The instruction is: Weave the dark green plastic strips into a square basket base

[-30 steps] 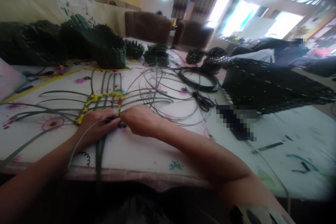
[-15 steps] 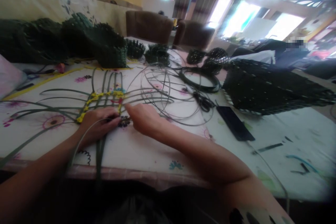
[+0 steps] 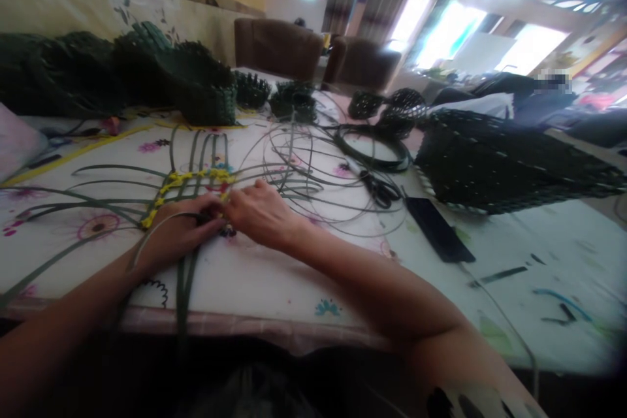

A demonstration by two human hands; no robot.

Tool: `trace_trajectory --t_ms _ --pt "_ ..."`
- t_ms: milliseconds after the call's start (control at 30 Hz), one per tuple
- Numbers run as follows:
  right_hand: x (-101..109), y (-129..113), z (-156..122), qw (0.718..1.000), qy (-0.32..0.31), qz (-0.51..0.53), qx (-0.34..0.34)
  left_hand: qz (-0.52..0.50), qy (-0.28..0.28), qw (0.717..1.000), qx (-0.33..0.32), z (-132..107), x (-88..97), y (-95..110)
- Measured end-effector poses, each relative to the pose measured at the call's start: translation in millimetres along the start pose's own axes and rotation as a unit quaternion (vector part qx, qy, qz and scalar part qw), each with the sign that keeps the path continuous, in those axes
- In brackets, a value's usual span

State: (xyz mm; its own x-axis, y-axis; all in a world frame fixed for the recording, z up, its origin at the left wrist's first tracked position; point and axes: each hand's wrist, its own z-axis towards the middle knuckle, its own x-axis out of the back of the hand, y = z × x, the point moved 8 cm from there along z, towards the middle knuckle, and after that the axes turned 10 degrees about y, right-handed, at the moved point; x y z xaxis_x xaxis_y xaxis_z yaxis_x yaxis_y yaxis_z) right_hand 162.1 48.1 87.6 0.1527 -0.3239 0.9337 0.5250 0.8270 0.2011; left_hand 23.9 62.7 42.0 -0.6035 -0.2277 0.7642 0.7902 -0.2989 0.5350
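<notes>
A small woven piece of dark green strips [image 3: 189,189] lies on the flowered tablecloth, its border laced in yellow [image 3: 196,175]. Long loose strip ends fan out from it on all sides. My left hand [image 3: 189,225] rests on its near edge, fingers pinched on a green strip whose tail arcs back over the wrist. Against those fingertips, my right hand [image 3: 257,212] is curled closed at the near right corner of the weave. The fingers of that hand hide what they grip; it looks like the same strip.
Loose coils of thin strip [image 3: 298,163] lie beyond my right hand, near scissors [image 3: 379,189], a strip roll [image 3: 372,147] and a black phone [image 3: 438,228]. Dark green baskets [image 3: 200,85] line the back left. A large dark woven piece [image 3: 509,163] stands at the right.
My right hand has moved slightly left and closed in on the left fingertips. The strip's arc over my left wrist has become shorter. The woven piece has hardly moved.
</notes>
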Motion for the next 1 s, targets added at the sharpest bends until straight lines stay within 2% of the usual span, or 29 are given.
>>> trace_trajectory --t_ms 200,400,500,700,833,1000 --pt "8.3 -9.2 5.8 0.997 0.054 -0.007 0.054 -0.012 0.002 0.999 -0.048 0.0 3.0 11.0" --pt "1.8 -7.9 5.9 0.998 0.042 0.016 0.054 0.084 0.027 0.99 -0.111 -2.3 -3.0 7.8" --pt "5.9 1.0 3.5 0.998 0.007 0.052 0.02 0.108 0.045 0.985 -0.129 -2.9 -5.6 8.9" --pt "17.5 41.4 -2.7 0.98 -0.037 0.157 -0.114 0.103 0.048 0.986 -0.118 -1.6 -2.7 14.8" --pt "11.4 56.1 -5.6 0.965 -0.073 0.22 -0.123 0.1 0.027 0.99 -0.098 -1.7 -1.0 16.0" --pt "-4.1 62.4 -7.4 0.965 -0.127 0.178 -0.143 0.12 0.039 0.991 -0.05 -2.4 1.9 8.9"
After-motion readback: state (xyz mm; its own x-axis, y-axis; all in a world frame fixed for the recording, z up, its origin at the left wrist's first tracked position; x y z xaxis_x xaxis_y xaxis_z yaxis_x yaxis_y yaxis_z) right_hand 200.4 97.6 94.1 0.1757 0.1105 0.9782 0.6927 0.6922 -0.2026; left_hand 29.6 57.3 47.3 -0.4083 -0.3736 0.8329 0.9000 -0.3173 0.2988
